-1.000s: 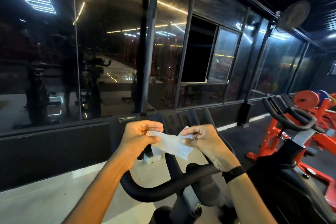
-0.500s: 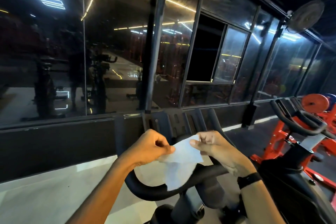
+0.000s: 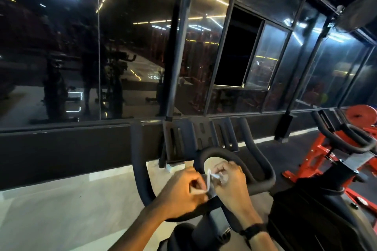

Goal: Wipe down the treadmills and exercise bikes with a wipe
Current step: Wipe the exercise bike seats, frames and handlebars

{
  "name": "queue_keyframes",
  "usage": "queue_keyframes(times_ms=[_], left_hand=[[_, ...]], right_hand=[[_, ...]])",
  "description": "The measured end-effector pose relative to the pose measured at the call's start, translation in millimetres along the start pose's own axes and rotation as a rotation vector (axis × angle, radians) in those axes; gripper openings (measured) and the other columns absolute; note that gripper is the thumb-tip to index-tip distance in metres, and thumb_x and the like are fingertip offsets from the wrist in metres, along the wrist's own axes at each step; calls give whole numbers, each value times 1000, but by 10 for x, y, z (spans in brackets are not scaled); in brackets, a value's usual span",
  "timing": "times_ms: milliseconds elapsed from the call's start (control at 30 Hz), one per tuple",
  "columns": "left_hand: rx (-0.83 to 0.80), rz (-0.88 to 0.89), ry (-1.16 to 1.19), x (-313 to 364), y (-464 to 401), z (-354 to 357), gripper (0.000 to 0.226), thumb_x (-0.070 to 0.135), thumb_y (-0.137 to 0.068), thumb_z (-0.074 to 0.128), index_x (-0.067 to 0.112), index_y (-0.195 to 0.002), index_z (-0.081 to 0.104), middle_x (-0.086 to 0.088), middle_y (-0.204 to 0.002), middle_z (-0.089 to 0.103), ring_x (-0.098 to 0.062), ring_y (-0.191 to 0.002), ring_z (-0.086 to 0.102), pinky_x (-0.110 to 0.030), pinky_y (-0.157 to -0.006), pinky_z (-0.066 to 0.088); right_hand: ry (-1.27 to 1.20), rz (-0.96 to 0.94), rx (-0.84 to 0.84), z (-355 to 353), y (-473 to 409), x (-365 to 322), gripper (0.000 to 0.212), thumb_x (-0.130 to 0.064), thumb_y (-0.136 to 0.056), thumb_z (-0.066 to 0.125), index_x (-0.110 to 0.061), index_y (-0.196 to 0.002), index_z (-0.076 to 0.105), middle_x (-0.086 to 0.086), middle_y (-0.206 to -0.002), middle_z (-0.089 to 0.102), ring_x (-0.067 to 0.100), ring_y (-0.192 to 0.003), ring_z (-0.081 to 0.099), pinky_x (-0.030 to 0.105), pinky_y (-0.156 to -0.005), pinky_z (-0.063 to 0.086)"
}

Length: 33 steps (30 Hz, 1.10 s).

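White crumpled paper wipe (image 3: 210,179), spread flat a second ago, is now bunched between left hand (image 3: 183,191) and right hand (image 3: 228,181), both grips pinching it just above the black foam-padded bike handlebar (image 3: 263,171); wiping looks ready to begin.

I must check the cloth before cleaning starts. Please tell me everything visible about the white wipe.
The wipe is a small, thin white sheet, crumpled and twisted into a narrow strip. It hangs between the left hand and the right hand, each pinching one end. It sits above the black bike handlebar, apparently not touching it. Motion blur hides its texture.
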<state>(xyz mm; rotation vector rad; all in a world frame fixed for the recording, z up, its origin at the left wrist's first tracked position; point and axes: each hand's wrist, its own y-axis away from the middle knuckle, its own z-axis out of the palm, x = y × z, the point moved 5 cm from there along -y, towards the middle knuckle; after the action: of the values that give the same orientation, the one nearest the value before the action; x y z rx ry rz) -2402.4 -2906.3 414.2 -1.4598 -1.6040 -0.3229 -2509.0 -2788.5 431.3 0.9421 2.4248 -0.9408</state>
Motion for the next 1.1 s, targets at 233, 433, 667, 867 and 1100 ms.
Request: queue_keyframes(times_ms=[233,433,667,867,1100], left_hand=[[-104,-19,50,-54,39,32,25,45,-78,67,22,-78,76,11,-84,63,-5,-89,57,-25,-79,48],[246,-50,-241,-213,55,-210,24,12,-71,48,26,-66,67,15,-72,64,-1,-69,56,-22,-65,44],[365,-186,-343,-292,70,-328,28,2,-87,56,25,-73,61,14,-77,62,-1,-66,53,-9,-59,33],[356,-249,-371,-266,93,-349,19,7,-89,53,21,-80,63,6,-86,68,-10,-78,59,-22,-66,39],[340,-263,-406,-251,124,-267,14,18,-96,50,22,-93,63,6,-95,68,-8,-83,61,-25,-78,50]], right_hand=[[141,-75,-82,-123,194,-214,19,-44,-84,59,-36,-101,58,-15,-105,58,8,-99,53,32,-92,39],[497,-50,-211,427,484,-328,67,-39,-86,39,3,-136,54,14,-114,70,28,-100,70,49,-93,53],[253,120,-133,589,8,-472,118,-30,-93,68,-14,-149,-35,8,-126,49,20,-96,62,32,-84,53],[81,198,-75,588,-287,-424,110,-45,-97,59,-19,-150,-34,21,-128,48,32,-93,64,35,-76,47],[305,94,-237,609,82,-362,108,-30,-97,64,-17,-151,-29,6,-126,53,19,-103,61,26,-83,48]])
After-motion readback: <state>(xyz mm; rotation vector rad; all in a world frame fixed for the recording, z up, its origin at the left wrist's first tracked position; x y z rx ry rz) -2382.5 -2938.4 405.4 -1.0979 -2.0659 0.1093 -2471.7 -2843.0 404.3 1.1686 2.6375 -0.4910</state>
